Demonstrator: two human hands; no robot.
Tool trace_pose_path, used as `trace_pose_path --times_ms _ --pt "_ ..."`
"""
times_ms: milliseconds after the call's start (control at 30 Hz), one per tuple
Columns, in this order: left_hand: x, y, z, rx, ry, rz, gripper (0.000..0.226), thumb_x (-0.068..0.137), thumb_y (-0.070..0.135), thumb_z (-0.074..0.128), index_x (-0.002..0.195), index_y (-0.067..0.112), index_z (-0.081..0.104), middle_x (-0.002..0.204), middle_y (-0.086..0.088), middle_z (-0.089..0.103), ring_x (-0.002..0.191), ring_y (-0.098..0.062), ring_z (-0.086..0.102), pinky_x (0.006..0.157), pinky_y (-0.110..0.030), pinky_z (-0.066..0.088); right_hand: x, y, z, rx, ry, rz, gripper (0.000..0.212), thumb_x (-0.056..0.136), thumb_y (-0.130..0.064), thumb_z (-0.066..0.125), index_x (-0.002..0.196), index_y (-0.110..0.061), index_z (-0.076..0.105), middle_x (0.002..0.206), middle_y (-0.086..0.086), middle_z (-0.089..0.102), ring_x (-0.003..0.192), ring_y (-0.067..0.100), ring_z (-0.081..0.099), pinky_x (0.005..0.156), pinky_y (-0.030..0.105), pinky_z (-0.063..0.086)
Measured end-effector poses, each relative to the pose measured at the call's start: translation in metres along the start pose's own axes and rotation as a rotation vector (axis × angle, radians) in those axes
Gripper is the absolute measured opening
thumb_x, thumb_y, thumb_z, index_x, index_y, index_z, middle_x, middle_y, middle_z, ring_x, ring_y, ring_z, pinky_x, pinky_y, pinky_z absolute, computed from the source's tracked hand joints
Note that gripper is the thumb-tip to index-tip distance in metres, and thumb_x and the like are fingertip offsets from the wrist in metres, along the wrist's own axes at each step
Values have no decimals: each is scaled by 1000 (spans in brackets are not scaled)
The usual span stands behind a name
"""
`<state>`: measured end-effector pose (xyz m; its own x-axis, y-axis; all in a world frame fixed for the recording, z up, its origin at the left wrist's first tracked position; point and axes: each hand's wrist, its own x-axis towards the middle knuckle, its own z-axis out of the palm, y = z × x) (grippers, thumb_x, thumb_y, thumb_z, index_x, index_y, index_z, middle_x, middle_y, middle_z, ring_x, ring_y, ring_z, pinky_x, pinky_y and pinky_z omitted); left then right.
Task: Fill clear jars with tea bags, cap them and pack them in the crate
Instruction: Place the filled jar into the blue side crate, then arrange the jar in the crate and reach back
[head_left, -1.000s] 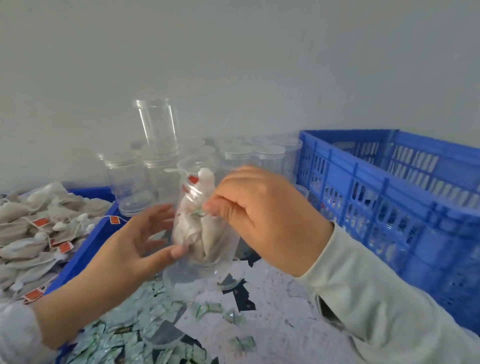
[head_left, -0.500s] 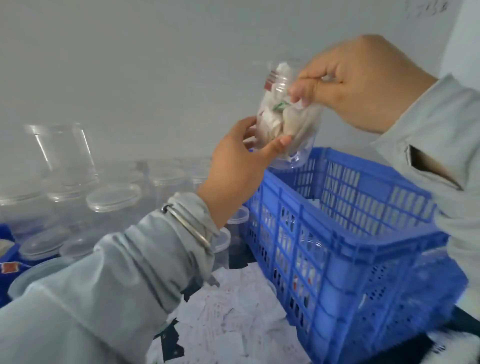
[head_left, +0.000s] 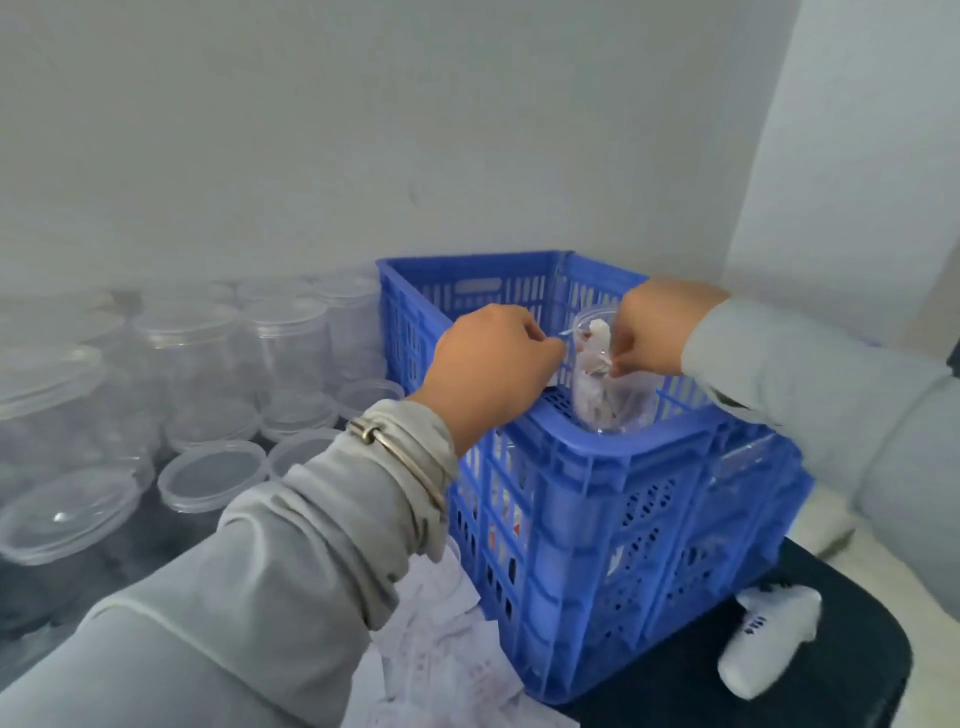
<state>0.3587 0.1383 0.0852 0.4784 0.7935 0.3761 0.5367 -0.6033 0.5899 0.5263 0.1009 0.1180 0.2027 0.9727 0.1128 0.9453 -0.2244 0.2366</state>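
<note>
A clear jar (head_left: 610, 384) stuffed with white tea bags stands uncapped inside the near corner of the blue crate (head_left: 597, 457). My right hand (head_left: 657, 332) reaches over the crate from the right and pinches the jar at its upper right side. My left hand (head_left: 493, 364) is at the jar's left, its curled fingers against the rim; the fingertips are hidden behind the hand. A red tag shows inside the jar near its mouth. More filled jars show dimly through the crate's slotted wall.
Several empty clear jars (head_left: 291, 343) and loose clear lids (head_left: 213, 475) crowd the table left of the crate. Scattered white paper slips (head_left: 441, 670) lie by the crate's front corner. A white object (head_left: 769, 639) rests on a dark surface at lower right. Grey walls stand close behind.
Both hands have carried the jar from high above the crate down into its near corner. The view has swung right and down with it.
</note>
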Motion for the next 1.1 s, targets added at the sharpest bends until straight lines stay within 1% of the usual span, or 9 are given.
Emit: trace_pose_path --times_ms 133,200,300,400,600,667,767,933,1100 --pt "0 -2 1 20 0 9 25 86 23 50 79 3 64 70 -7 65 62 -22 52 65 -36 51 12 -8 28 -204 -312 26 19 82 -33 66 71 -18 62 78 -1 66 76 20 63 68 27 51" --pt "1 -1 1 16 5 3 24 86 23 50 76 4 62 67 -5 62 58 -20 48 61 -34 49 12 -12 33 -328 -512 -12 19 90 -34 55 85 -17 63 84 -1 62 72 19 55 65 27 45" --pt "0 0 2 -1 7 -4 20 86 23 50 72 11 57 63 0 55 55 -16 44 57 -30 44 12 -11 37 -341 -837 -51 39 100 -33 40 134 -17 47 134 3 51 113 21 52 97 34 41" --pt "-3 1 3 -56 27 -27 19 86 21 49 73 11 56 62 1 52 55 -16 43 56 -30 44 10 -10 37 -253 -885 -18 42 100 -33 40 138 -14 42 143 8 45 129 26 45 109 40 35" --pt "-8 1 2 -118 31 -79 27 89 17 45 92 -3 62 86 -17 67 66 -20 49 66 -42 51 -4 -28 24 -168 -710 -52 24 96 -27 48 111 -17 63 111 0 65 89 20 56 80 29 51" --pt "-12 -1 2 -145 37 -81 29 90 17 43 97 -3 62 93 -17 68 69 -20 49 70 -44 51 -9 -41 15 -99 -581 -40 20 96 -26 45 89 -18 61 89 -1 61 75 16 49 61 22 40" --pt "-23 -9 -1 -191 51 -20 25 90 16 44 91 0 64 79 -9 66 61 -12 49 59 -26 46 -12 -65 -3 52 -352 -23 32 92 -17 48 60 -15 44 62 -1 47 62 17 43 54 25 32" --pt "-48 -38 -37 -236 127 41 25 91 13 46 83 26 66 44 13 52 41 2 46 43 -9 32 -11 -110 -43 7 30 -116 24 86 -4 47 64 -13 50 64 2 49 69 27 50 63 28 39" --pt "-84 -98 -108 -171 279 -100 32 89 12 52 68 33 63 66 15 66 49 2 54 46 -9 36 -10 -168 -68 97 307 -215 21 84 -3 47 67 -15 48 64 2 46 68 28 48 58 25 34"
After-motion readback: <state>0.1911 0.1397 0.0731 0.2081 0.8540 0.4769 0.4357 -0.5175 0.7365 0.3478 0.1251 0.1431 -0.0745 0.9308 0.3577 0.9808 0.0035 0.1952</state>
